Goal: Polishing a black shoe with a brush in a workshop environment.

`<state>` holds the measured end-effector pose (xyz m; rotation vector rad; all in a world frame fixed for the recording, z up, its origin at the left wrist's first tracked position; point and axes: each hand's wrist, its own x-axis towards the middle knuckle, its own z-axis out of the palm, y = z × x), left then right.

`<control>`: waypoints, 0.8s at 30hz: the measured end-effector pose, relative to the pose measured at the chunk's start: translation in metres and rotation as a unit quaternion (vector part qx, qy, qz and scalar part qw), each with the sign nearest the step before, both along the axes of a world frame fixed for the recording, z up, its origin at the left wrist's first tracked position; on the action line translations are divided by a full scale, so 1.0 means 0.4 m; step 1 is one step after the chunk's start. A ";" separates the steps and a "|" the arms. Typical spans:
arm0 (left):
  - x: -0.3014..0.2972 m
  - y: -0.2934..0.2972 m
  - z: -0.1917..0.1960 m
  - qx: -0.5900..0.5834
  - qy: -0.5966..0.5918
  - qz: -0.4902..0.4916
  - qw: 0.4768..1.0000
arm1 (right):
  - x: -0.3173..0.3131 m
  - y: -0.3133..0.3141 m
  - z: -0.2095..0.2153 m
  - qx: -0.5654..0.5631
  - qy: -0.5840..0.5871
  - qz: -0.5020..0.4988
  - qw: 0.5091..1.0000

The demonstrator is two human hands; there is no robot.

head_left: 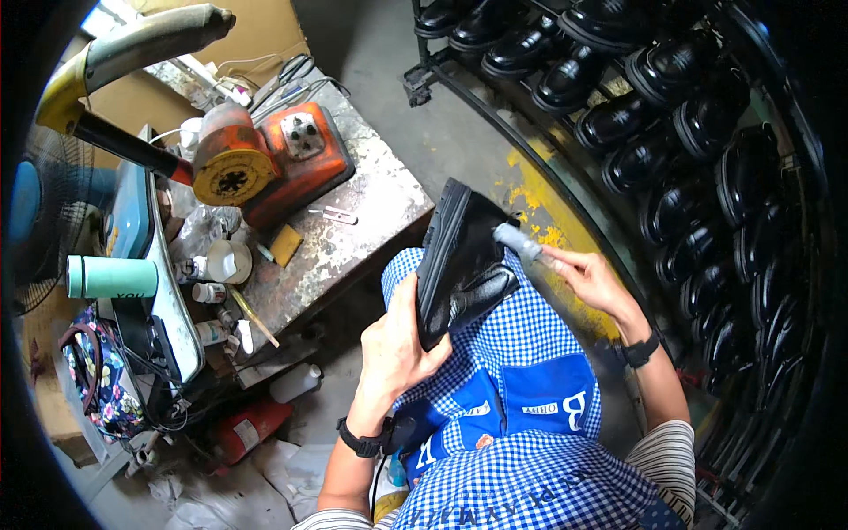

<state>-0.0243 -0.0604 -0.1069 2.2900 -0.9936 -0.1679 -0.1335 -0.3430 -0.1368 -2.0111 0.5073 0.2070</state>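
From where I stood, the shoe [468, 252] was held above the person's lap, its long axis running away from the body and its far end leaning slightly right. The sole faced left, the upper right. The left hand [391, 352] had its fingers wrapped firmly round the near end, one stretched along the sole. The right hand [590, 281] was out to the right, nearer the upper, its fingers pinched close on a slim tool [519, 241]. The tool pointed leftward, crosswise to the shoe; its head overlapped the upper, though I could not tell whether they touched.

The upper was black and glossy, with a creased patch of shine; the sole was duller, its edge ribbed. The tool's pale grey head looked soft and uneven. The apron [539, 331] was blue-and-white checked cloth. To the left, the rough, paint-spattered worktop [393, 190] bore a rounded orange machine [305, 163]; to the right, more polished shoes [667, 208] filled a rack.
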 end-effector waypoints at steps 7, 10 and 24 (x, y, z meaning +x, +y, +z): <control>0.005 -0.004 0.011 0.013 0.004 -0.003 1.000 | 0.025 0.024 0.027 -0.072 -0.092 0.019 0.993; 0.008 -0.022 0.004 0.016 0.015 0.007 1.000 | 0.019 -0.006 0.063 -0.077 -0.001 0.012 0.997; -0.001 0.003 -0.004 0.010 -0.001 0.017 1.000 | -0.003 0.110 0.097 0.126 -0.079 0.031 0.988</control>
